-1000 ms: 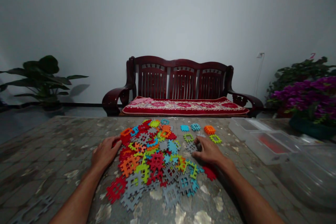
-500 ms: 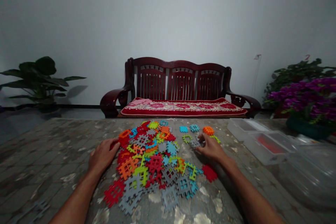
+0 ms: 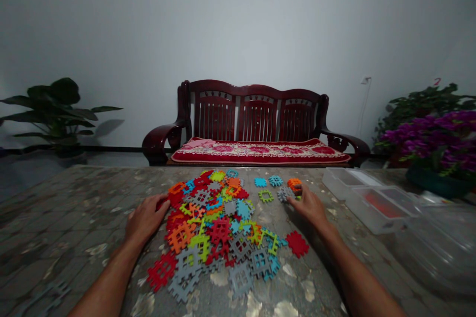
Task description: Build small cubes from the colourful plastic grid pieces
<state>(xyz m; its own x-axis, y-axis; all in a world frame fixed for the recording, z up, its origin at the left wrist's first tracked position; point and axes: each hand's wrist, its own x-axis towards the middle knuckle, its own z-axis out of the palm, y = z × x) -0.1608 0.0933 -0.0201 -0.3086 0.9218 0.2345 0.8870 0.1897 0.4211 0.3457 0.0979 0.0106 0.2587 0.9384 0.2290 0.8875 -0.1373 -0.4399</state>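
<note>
On the near table (image 3: 74,208) lies a heap of coloured tiles (image 3: 219,230), the left hand (image 3: 144,219) resting flat at its left edge with fingers together, while farther right the right hand (image 3: 309,205) reaches a grey tile (image 3: 284,193) just beside an orange tile (image 3: 294,184), though I cannot tell whether its fingers pinch the grey one.

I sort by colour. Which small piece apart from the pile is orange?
The orange piece, rightmost in the far row, just beyond the right hand; the blue piece and teal piece lie to its left.
</note>
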